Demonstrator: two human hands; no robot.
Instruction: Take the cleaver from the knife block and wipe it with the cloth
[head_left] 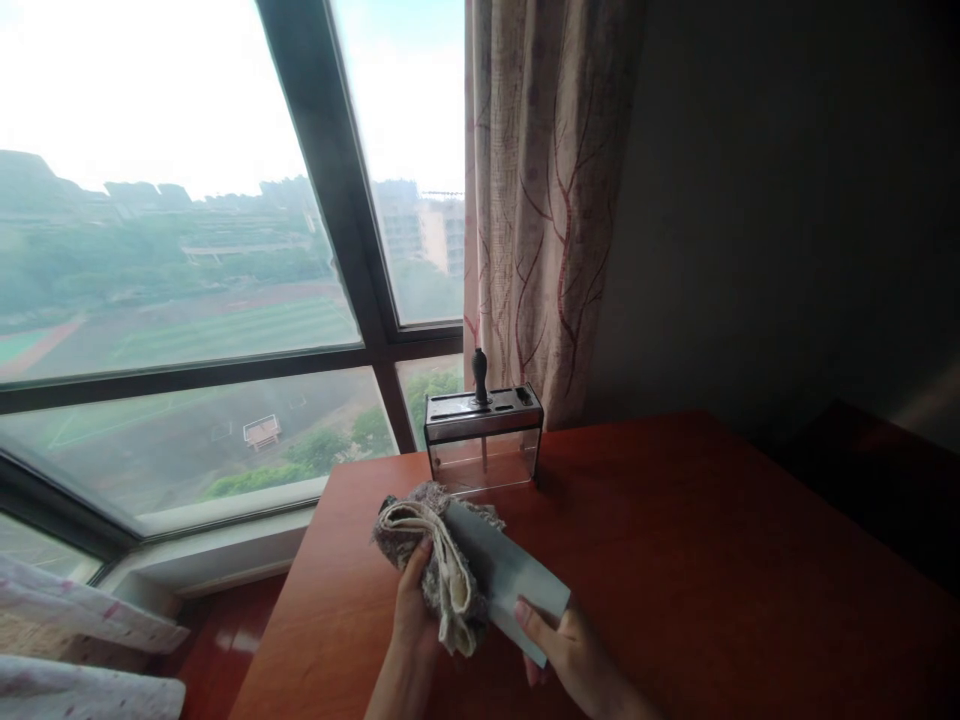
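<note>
My left hand (417,600) is closed on a bunched, grey-and-cream cloth (442,570), its thumb pressed on the folds. Out of the cloth runs the broad, flat, blue-grey blade of a cleaver (517,570), slanting down to the right. My right hand (562,645) pinches the blade's square far end, thumb on top and fingers beneath. Any handle is hidden by the cloth. Just beyond the cloth stands a clear-sided knife block (484,455) with a slotted metal top. A dark handle (481,378) sticks upright from one slot, with a thin rod or blade below it.
Both hands are above a reddish-brown wooden table (660,520). Behind its left side is a large window with a dark frame (315,150). A patterned curtain (540,200) hangs behind the knife block. More curtain fabric (82,640) lies at the lower left. A dark wall (787,220) rises on the right.
</note>
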